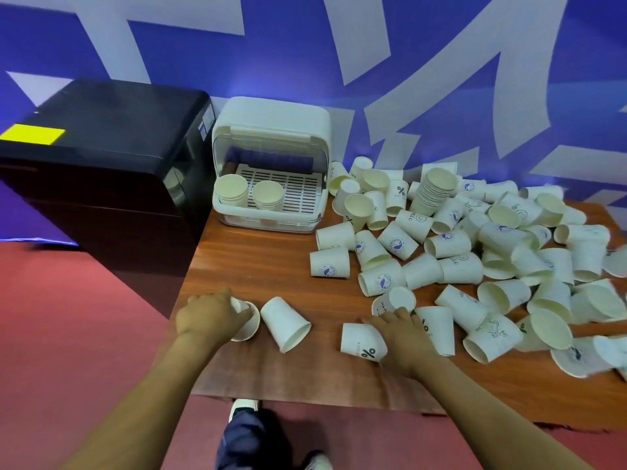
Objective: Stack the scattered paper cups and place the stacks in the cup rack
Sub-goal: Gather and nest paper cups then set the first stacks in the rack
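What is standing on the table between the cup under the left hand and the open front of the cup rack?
Nothing visible. The left hand grips a cup at the table's near left edge, and only bare wooden table lies between it and the cup rack. The scattered cups all lie to the right of that path.
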### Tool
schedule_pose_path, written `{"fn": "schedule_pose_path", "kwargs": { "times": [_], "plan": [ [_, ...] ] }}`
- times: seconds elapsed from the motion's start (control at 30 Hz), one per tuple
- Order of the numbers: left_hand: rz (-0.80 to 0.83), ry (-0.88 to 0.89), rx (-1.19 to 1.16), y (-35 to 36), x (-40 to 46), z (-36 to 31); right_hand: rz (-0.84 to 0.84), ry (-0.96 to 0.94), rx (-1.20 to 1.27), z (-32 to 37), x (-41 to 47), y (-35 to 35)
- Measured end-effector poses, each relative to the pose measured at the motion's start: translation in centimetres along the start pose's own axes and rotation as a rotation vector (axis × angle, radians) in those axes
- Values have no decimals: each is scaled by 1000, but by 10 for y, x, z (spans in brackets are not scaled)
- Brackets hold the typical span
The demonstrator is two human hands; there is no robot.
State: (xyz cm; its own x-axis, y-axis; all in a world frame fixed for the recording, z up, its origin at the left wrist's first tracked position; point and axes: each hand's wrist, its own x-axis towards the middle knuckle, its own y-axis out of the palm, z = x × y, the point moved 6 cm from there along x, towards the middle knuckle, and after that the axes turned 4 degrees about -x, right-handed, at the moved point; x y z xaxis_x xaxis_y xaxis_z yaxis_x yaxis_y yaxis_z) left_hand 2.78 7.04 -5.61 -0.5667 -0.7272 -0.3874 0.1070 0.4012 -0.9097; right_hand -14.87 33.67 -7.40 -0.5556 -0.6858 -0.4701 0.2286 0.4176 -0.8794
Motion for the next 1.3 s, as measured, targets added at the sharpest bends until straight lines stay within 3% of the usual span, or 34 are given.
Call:
{"fn": "schedule_pose_path", "kwargs": {
  "times": [0.3,0.43,0.6,0.97,1.3],
  "plan": [
    [-105,31,-538,-47,0,3,-151,30,380,1,12,-54],
    [-36,54,-798,-52,16,6,-189,64,592,17,27,-84],
    [84,130,-960,-72,36,-1,-255,59,657,38,47,-125],
    [83,310,-1011,-121,102,0,-385,68,705,79,98,-192],
    [-55,421,-946,-147,150,-2,-478,98,727,102,140,-218]
  ]
}}
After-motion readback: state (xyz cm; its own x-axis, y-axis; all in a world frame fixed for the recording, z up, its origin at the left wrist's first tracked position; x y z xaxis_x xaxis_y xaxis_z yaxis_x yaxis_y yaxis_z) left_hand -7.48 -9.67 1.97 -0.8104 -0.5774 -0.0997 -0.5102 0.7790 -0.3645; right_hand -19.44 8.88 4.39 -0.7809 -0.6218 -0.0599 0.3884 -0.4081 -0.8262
